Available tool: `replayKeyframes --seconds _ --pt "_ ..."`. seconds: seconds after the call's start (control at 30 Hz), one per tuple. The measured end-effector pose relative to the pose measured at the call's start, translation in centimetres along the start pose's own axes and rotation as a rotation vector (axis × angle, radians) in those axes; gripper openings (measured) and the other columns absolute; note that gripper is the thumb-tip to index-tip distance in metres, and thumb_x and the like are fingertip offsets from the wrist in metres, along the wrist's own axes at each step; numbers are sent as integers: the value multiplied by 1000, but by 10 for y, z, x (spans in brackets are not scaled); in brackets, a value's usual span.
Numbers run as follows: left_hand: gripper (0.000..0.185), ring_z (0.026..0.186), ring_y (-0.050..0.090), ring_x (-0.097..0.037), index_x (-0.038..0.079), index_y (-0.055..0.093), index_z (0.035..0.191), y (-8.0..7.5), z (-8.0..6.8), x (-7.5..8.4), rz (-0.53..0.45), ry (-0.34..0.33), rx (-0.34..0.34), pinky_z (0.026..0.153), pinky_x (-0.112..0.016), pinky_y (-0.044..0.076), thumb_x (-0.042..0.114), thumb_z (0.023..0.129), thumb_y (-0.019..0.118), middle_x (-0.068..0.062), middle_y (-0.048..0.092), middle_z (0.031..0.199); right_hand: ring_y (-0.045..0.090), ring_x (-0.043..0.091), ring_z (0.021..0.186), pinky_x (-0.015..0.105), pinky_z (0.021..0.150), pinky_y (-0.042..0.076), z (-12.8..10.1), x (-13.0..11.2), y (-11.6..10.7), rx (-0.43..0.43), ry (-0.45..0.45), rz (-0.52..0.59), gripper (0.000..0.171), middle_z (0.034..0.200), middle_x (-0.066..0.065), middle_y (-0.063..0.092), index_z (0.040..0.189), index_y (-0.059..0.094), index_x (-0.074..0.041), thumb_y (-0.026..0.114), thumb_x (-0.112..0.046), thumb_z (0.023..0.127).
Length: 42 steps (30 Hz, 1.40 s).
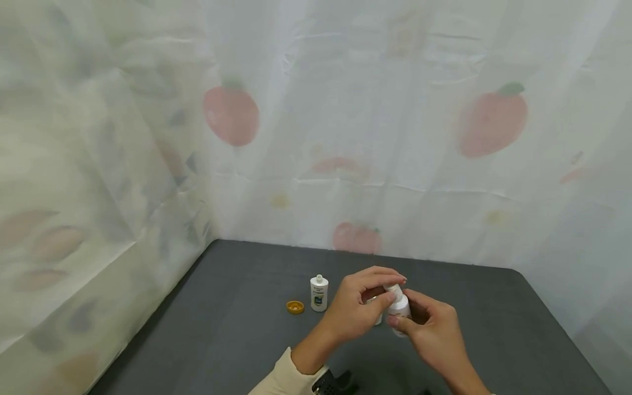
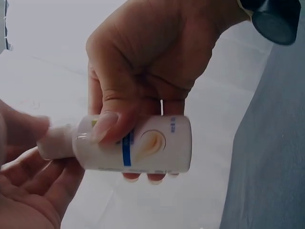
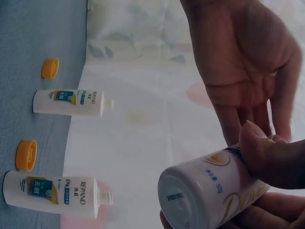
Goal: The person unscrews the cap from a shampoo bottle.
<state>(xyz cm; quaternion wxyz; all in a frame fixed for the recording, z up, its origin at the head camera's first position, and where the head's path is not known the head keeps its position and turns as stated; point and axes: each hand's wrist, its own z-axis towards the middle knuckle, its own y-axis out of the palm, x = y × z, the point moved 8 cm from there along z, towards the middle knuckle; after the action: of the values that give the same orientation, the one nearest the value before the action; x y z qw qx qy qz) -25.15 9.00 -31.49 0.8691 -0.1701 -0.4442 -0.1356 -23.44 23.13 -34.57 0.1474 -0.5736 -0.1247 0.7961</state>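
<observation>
A white Dove bottle [image 1: 400, 308] is held tilted above the table between both hands. My right hand [image 1: 436, 332] grips the bottle's body, thumb across the label; the right wrist view shows its printed base. My left hand [image 1: 362, 302] holds the white cap [image 2: 56, 143] at the top end between thumb and fingers. Two white REPAND bottles stand upright on the table with bare nozzles, one left of my hands [image 1: 319, 296] and another, partly hidden by my left hand in the head view, nearer in the right wrist view [image 3: 57, 195].
An orange cap [image 1: 295, 307] lies beside the left bottle. A second orange cap [image 3: 26, 155] lies by the nearer bottle. The dark grey table [image 1: 222, 329] is bordered by a pale curtain [image 1: 316, 109] with fruit prints at the back and sides.
</observation>
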Motion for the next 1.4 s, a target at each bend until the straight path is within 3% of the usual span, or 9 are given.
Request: replayKeyframes --seconds 0.23,0.47,0.67,0.8,0.9,1.03,1.13,1.23,1.4 --pt "28 111 70 -17 2 72 125 -7 3 1 61 24 26 97 -25 60 10 98 73 -16 67 123 77 8 92 24 73 62 -1 5 6 -29 81 32 49 117 17 78 129 73 -4 87 -7 82" --pt "6 100 73 -21 -1 76 99 -2 4 13 80 240 7 80 -29 64 3 97 72 -19 72 110 76 7 90 24 70 61 -4 1 9 -46 62 16 46 115 15 79 127 75 -6 87 -7 83" --pt "21 112 70 -19 -3 74 118 -8 0 6 82 100 -43 93 -27 62 4 100 68 -20 68 124 76 6 87 25 68 62 -3 -2 5 -33 29 14 47 113 16 79 127 74 -5 87 -6 82" --pt "26 109 70 -18 -1 71 124 -11 0 4 109 45 -54 95 -26 61 7 100 70 -17 66 124 76 5 86 25 68 62 -3 -1 4 -24 19 0 44 111 15 79 124 75 -6 87 -6 81" --pt "22 107 70 -14 2 73 118 -11 2 4 97 56 -28 96 -26 60 10 98 74 -15 66 121 76 5 86 25 68 62 -5 0 5 -31 7 4 44 109 14 80 123 76 -6 88 -5 80" --pt "14 106 71 -22 -1 72 112 -5 3 11 47 176 -49 91 -29 63 4 99 71 -19 68 118 76 5 88 23 69 61 -8 -1 8 -50 -5 0 47 110 14 80 126 74 -3 87 -6 81" --pt "9 96 73 -22 -1 75 105 -3 3 18 72 255 -69 79 -29 64 4 98 71 -19 73 111 77 5 90 23 70 61 -10 -3 8 -58 -14 1 48 111 14 80 127 74 -4 88 -7 81" --pt "11 95 73 -15 1 78 106 -4 1 19 151 230 -85 79 -26 63 6 98 72 -15 75 111 77 6 91 23 70 62 -10 -4 5 -51 -17 11 49 111 14 80 127 74 -4 88 -7 80" --pt "24 108 71 -13 2 74 122 -6 -1 18 303 98 -181 91 -20 59 8 99 70 -10 72 124 76 4 89 22 70 62 -10 -1 0 -41 -3 -13 48 112 15 79 126 73 -2 88 -8 81"
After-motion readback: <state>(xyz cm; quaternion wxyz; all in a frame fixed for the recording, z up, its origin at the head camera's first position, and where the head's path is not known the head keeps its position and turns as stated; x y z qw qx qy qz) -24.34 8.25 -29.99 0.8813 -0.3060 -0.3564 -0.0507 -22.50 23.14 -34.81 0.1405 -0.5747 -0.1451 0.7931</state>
